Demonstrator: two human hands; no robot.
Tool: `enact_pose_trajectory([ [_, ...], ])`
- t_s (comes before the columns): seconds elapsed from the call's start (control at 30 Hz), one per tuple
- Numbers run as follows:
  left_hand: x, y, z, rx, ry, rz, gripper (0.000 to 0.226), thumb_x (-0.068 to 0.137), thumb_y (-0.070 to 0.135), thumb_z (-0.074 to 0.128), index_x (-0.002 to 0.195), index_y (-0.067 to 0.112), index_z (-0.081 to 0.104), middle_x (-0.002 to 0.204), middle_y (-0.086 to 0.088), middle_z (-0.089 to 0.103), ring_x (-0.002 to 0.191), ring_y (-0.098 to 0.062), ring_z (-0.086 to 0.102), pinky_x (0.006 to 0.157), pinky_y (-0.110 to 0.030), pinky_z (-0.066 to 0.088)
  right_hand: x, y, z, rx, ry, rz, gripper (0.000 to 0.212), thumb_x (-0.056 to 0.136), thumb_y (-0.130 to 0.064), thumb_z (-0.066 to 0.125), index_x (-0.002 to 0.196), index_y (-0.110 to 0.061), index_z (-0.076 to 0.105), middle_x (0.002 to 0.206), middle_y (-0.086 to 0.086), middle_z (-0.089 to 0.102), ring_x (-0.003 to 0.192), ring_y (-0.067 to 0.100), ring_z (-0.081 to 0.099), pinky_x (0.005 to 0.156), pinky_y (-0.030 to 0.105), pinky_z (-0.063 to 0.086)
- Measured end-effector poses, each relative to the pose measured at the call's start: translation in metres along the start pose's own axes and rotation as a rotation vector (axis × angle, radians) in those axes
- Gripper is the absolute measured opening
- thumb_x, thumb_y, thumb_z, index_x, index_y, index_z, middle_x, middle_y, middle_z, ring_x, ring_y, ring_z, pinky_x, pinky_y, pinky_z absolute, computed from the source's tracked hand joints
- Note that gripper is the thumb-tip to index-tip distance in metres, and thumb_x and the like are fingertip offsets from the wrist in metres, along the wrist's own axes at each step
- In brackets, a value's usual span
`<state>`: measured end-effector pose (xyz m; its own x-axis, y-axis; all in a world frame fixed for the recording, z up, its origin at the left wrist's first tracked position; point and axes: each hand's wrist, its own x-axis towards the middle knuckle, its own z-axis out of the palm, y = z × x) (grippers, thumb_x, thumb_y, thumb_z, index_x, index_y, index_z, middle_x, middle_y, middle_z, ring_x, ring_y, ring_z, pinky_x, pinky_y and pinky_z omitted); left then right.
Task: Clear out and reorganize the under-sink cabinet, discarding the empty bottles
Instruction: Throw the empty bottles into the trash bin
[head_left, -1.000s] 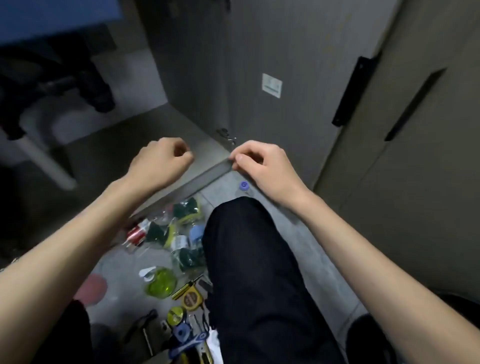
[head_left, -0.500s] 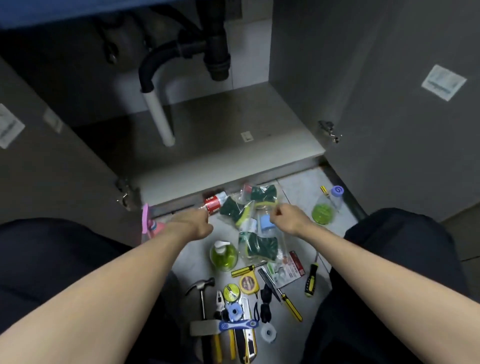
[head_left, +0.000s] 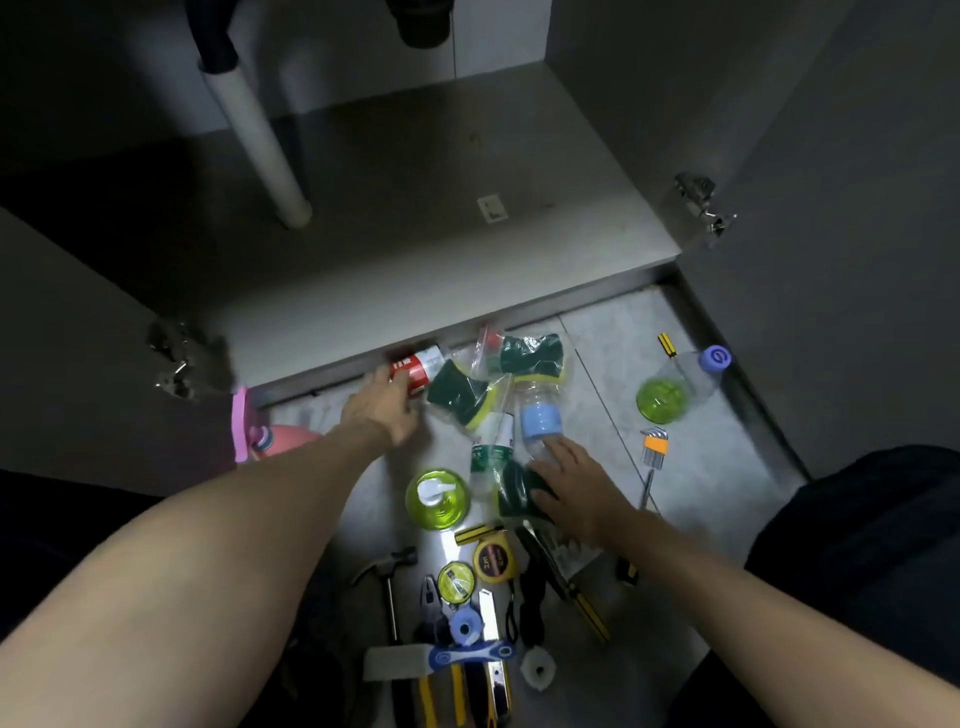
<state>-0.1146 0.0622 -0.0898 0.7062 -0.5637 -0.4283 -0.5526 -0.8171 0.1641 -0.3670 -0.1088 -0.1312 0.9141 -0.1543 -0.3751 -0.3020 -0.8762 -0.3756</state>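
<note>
The under-sink cabinet (head_left: 415, 244) stands open with a bare floor. On the tiles in front lie a clear bottle with a red label (head_left: 422, 365), bagged green-and-yellow sponges (head_left: 530, 356), and a clear bottle with a blue label (head_left: 540, 418). My left hand (head_left: 382, 410) reaches forward, and its fingertips touch the near end of the red-labelled bottle; the grip is blurred. My right hand (head_left: 574, 486) lies spread over a green sponge pack (head_left: 511, 491), fingertips at the blue-labelled bottle.
A white drain pipe (head_left: 260, 119) stands in the cabinet. Both doors hang open, with hinges at the left (head_left: 174, 361) and right (head_left: 701, 202). Green soap bottles (head_left: 439, 501) (head_left: 667, 397), a pink item (head_left: 275, 439), hex keys (head_left: 653, 448), a hammer (head_left: 390, 577) and a tape measure (head_left: 492, 561) litter the floor.
My view swung from the right-hand door to the cabinet front. Both hands dropped from the door edge to the floor pile, the left to the red-labelled bottle, the right onto the sponge pack.
</note>
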Motion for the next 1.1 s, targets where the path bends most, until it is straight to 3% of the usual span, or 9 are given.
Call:
enact_pose_trajectory([
  [0.1,0.020,-0.010,0.009,-0.043,0.029,-0.031,0.062,0.090,0.029,0.062,0.144,0.013,0.035,0.137,-0.015,0.042,0.124,-0.034,0.043,0.101,-0.046,0.043,-0.007,0.009,0.003,-0.004,0.127,0.047,0.031,0.102,-0.034,0.046,0.102,-0.011,0.067,0.120,0.009,0.056,0.117,0.029,0.047,0.089,0.042,0.047],
  [0.2,0.035,-0.020,0.019,-0.061,0.017,-0.085,0.069,0.085,0.025,0.067,0.144,0.013,0.034,0.137,-0.015,0.042,0.125,-0.035,0.043,0.100,-0.047,0.043,0.002,0.016,-0.004,0.224,0.148,0.252,0.026,0.100,-0.030,0.054,0.109,-0.006,0.060,0.117,0.009,0.051,0.107,0.029,0.053,0.083,0.042,0.049],
  [0.27,0.041,-0.025,0.027,-0.072,0.018,-0.116,0.065,0.083,0.029,0.070,0.139,0.013,0.039,0.133,-0.015,0.043,0.123,-0.035,0.044,0.098,-0.048,0.045,0.014,0.017,-0.006,0.392,0.148,0.410,0.040,0.098,-0.034,0.059,0.126,-0.005,0.052,0.125,0.012,0.048,0.109,0.032,0.056,0.085,0.042,0.049],
  [0.4,0.037,-0.025,0.042,-0.101,-0.072,-0.196,0.066,0.079,0.056,0.071,0.128,0.018,0.049,0.123,-0.011,0.048,0.116,-0.032,0.052,0.092,-0.042,0.046,0.037,0.017,0.001,0.651,0.039,0.671,0.053,0.090,-0.042,0.066,0.128,-0.009,0.047,0.120,0.010,0.057,0.107,0.029,0.061,0.092,0.045,0.052],
  [0.57,0.012,-0.022,0.055,-0.099,-0.183,-0.343,0.079,0.066,0.070,0.068,0.123,0.016,0.056,0.116,-0.009,0.048,0.109,-0.031,0.058,0.095,-0.037,0.049,0.049,0.015,0.020,0.698,0.034,0.711,0.048,0.086,-0.037,0.072,0.119,-0.008,0.054,0.115,0.011,0.065,0.101,0.028,0.064,0.090,0.044,0.054],
  [0.73,0.003,-0.023,0.030,-0.219,-0.243,-0.376,0.066,0.076,0.043,0.075,0.124,0.007,0.047,0.125,-0.013,0.059,0.111,-0.031,0.061,0.097,-0.034,0.049,0.045,0.015,0.010,0.738,0.055,0.760,0.051,0.082,-0.039,0.073,0.119,-0.010,0.053,0.117,0.011,0.063,0.104,0.028,0.062,0.087,0.038,0.050],
  [0.83,-0.003,-0.014,0.006,-0.153,-0.247,-0.308,0.057,0.079,0.045,0.067,0.119,0.011,0.044,0.118,-0.011,0.062,0.105,-0.030,0.061,0.090,-0.032,0.050,0.041,0.012,-0.007,0.775,0.099,0.725,0.048,0.081,-0.046,0.072,0.113,-0.013,0.057,0.111,0.009,0.065,0.097,0.025,0.062,0.081,0.036,0.051],
  [1.0,-0.019,0.018,-0.031,0.068,-0.201,-0.154,0.067,0.072,0.064,0.059,0.119,0.018,0.050,0.109,-0.007,0.063,0.089,-0.025,0.056,0.076,-0.030,0.048,0.034,0.003,-0.050,0.666,0.232,0.708,0.049,0.081,-0.052,0.070,0.111,-0.015,0.062,0.109,0.008,0.067,0.099,0.030,0.065,0.082,0.037,0.055],
  [1.1,-0.030,0.034,-0.053,0.207,-0.183,-0.059,0.064,0.068,0.063,0.056,0.117,0.023,0.055,0.103,-0.003,0.061,0.088,-0.025,0.058,0.068,-0.031,0.043,0.023,0.003,-0.072,0.670,0.373,0.714,0.032,0.082,-0.051,0.070,0.093,-0.022,0.063,0.105,0.008,0.070,0.097,0.033,0.065,0.076,0.035,0.052],
])
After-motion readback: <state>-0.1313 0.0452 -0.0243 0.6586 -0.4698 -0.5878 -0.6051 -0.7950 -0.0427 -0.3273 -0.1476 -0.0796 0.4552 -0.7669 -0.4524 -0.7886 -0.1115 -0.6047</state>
